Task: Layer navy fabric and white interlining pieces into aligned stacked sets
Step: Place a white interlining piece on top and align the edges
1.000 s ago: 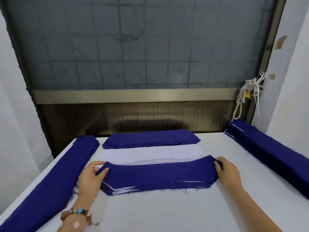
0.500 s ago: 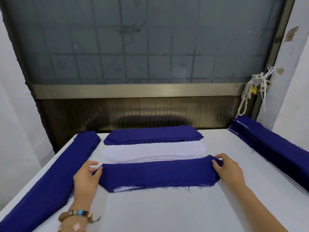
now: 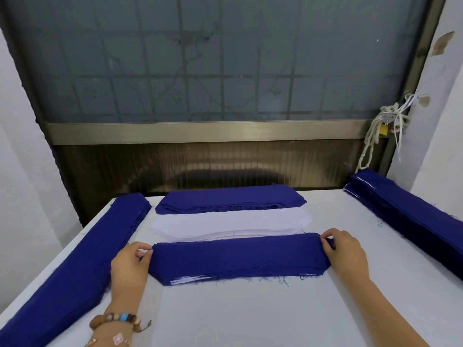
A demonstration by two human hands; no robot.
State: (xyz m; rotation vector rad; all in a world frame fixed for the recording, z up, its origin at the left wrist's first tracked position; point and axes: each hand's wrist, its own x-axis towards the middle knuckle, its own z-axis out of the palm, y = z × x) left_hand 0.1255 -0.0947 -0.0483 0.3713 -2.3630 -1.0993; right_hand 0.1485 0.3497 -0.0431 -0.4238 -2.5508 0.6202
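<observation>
A layered stack of navy fabric and white interlining [image 3: 238, 259] lies nearest me on the white table [image 3: 250, 316], white edges showing along its front. My left hand [image 3: 130, 266] pinches its left end with curled fingers. My right hand [image 3: 347, 251] pinches its right end. Behind it sits a stack of white interlining pieces [image 3: 230, 222], and behind that a stack of navy pieces [image 3: 230, 199].
A long navy fabric pile [image 3: 82, 266] runs along the table's left edge and another long navy pile [image 3: 411, 219] along the right. A dark window panel [image 3: 225, 71] rises behind the table. White cords and a padlock [image 3: 383, 126] hang at the right.
The top navy piece has settled flat onto the near stack, covering the white layers at its left end. Both hands stayed at the ends, fingers drawn in tighter.
</observation>
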